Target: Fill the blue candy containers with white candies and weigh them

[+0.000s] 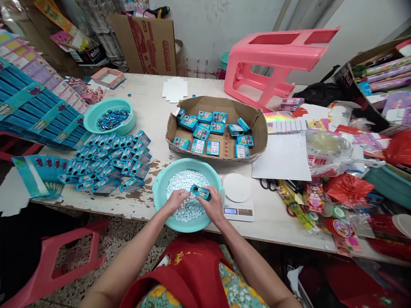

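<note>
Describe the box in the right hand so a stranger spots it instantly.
On the white table, find the turquoise basin of pale pellets. Over it, the right hand holds a small blue box with a dark round opening. Unlike the other blue boxes on the table and in the cardboard tray, this one is held.

Long white tabletop (pixel 147 98), paint worn to brown in patches along the near edge. At left, a round turquoise plastic bowl (pixel 130 126) and clustered small blue boxes (pixel 128 160) are supported; centrally, a larger turquoise plastic basin (pixel 158 188), brown cardboard tray (pixel 218 104) and white digital scale (pixel 237 190); at right, a white paper sheet (pixel 282 156).
</note>
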Motion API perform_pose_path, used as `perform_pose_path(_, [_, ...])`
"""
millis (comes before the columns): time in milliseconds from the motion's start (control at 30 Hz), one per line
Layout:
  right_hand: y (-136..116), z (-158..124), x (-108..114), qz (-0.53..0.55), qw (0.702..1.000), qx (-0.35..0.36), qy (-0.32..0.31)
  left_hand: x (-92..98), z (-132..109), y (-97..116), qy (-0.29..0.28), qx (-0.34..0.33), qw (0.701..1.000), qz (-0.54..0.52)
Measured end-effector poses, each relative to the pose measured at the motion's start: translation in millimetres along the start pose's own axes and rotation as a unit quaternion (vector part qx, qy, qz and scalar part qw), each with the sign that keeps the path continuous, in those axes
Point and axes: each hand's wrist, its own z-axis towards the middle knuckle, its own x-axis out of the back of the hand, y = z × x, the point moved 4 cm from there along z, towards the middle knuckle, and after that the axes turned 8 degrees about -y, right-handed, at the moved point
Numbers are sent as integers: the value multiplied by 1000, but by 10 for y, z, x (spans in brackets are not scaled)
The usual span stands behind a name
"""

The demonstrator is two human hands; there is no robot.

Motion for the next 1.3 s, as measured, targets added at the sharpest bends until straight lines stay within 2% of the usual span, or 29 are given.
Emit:
perform_pose_path(67, [-17, -21, -34, -9, 1000, 4, -24, 23, -40, 230, 35, -11, 982, -184])
perform_pose_path(133, [-45, -32, -81, -18, 998, 8, -53, 18, -53, 444, 72, -55, 940, -329])
perform_pose_path(267, [-144, -29, -136, -12, 997, 13, -81, 29, -26, 691, 181, -173, 894, -372])
perform_pose_path(367, [-233, -4, -104, -2, 997, 13, -71, 42, -11, 739, 226, -204, 873, -381])
perform_pose_path(567, [-336, 80, -23, -1, 998, 13, -61, 25, 13, 795, 221, -131, 864, -433])
perform_pose_path(700, [-376, 101, 23, 13, 998, 20, -56, 11, 9, 880, 237, -152, 864, -417])
perform_pose_path(933, [-384, 148, 79, 30, 998, -1, -60, -65, -29, 999, 228, -210, 890, -333])
perform_pose_path(1133, [-409, 156, 140, 66, 997, 10, -45, -65, -62, 1074, 266, -211, 877, -341])
perform_pose_path(1300, [-490, 145, 182, 84, 995, 15, -49, -126, -108, 1164, 210, -213, 888, -350])
